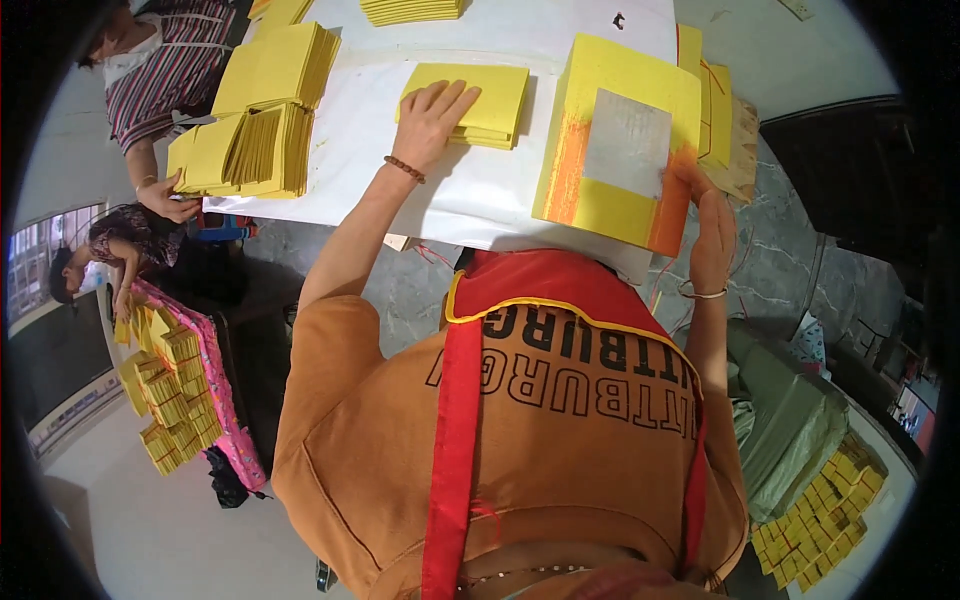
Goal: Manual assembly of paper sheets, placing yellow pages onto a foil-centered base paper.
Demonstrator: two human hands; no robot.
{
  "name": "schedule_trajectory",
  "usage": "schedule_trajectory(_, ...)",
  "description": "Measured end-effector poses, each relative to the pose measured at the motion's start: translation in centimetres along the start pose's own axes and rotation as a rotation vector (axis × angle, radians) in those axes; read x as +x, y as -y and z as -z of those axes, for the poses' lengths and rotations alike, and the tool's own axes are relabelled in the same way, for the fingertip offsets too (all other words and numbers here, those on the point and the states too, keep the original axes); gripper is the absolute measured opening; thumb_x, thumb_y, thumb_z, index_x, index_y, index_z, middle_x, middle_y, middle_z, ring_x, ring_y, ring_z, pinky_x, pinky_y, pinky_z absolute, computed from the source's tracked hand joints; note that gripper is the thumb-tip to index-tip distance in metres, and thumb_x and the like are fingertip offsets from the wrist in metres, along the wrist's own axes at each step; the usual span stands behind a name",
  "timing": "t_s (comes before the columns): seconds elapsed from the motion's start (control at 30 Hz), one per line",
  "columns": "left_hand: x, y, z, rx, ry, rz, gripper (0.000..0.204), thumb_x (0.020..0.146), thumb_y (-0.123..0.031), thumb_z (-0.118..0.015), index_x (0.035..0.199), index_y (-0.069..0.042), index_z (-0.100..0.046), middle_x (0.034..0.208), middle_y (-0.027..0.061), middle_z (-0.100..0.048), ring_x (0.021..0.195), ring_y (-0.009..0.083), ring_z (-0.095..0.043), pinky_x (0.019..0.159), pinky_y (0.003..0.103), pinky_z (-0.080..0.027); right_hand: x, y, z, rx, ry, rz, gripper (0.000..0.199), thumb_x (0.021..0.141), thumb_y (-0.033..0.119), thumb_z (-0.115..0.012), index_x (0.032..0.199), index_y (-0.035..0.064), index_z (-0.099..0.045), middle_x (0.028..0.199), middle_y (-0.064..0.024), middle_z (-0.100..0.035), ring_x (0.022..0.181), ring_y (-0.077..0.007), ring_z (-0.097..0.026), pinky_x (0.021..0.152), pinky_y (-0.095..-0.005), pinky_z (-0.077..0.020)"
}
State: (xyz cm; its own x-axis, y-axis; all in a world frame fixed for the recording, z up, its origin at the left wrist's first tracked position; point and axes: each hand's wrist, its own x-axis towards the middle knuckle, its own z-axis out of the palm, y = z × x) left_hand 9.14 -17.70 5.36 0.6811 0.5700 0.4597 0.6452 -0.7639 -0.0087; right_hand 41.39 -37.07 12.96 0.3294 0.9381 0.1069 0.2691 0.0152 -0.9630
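Note:
My left hand [428, 122] lies with its fingers spread over a small stack of folded yellow paper [497, 92] on the white table. At the right stands a tall stack of yellow paper [612, 72] with a silver rectangle [627, 140] on its top sheet. Orange colour marks the near right corner and the left side of this stack. Against its right side, my right hand [712, 228] has its fingers stretched out and seems to hold nothing. Part of its thumb side blends into the orange corner.
Thick piles of folded yellow paper [270, 70] stand on the left of the white table [370, 90]. A co-worker's hand [168, 198] touches one. Another person sits by a pink-covered table [225, 400] with yellow bundles. More yellow bundles [825, 515] lie at lower right, near green plastic [790, 420].

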Motion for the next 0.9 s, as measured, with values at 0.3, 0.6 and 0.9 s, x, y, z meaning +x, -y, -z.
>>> schedule_trajectory(0.3, -1.9, -0.2, -1.9, 0.056, 0.353, 0.040, 0.060, 0.074, -0.015, -0.060, 0.131, -0.021, -0.041, 0.133, 0.0070, -0.042, 0.116, 0.0271, -0.041, 0.095, 0.042, -0.033, 0.0, 0.1, -0.2, 0.035, -0.004, -0.039, 0.037, 0.095, 0.025, -0.040, 0.113, -0.0031, -0.056, 0.111, -0.0103, -0.059, 0.104, -0.0171, -0.053, 0.092, -0.0294, -0.0387)
schedule_trajectory(0.6, -2.2, 0.2, -1.8, 0.151, 0.444, -0.020, 0.067, 0.077, -0.022, -0.059, 0.137, -0.022, -0.029, 0.141, 0.0095, -0.030, 0.122, 0.0295, -0.034, 0.100, 0.045, -0.028, 0.3, -0.3, 0.0, -0.101, -0.011, 0.054, 0.025, 0.088, 0.013, -0.054, 0.108, -0.0001, -0.060, 0.109, -0.0101, -0.061, 0.108, -0.0205, -0.053, 0.092, -0.0299, -0.0390)
schedule_trajectory(0.9, 0.4, 0.0, 0.8, -0.087, 0.423, -0.043, 0.080, 0.066, -0.009, -0.059, 0.138, -0.022, -0.028, 0.141, 0.0106, -0.030, 0.124, 0.0328, -0.034, 0.101, 0.046, -0.027, 0.4, -2.1, 0.2, -0.337, 0.003, 0.259, 0.019, 0.081, 0.008, -0.061, 0.099, 0.0023, -0.064, 0.114, -0.0117, -0.057, 0.112, -0.0229, -0.050, 0.095, -0.0317, -0.0371)
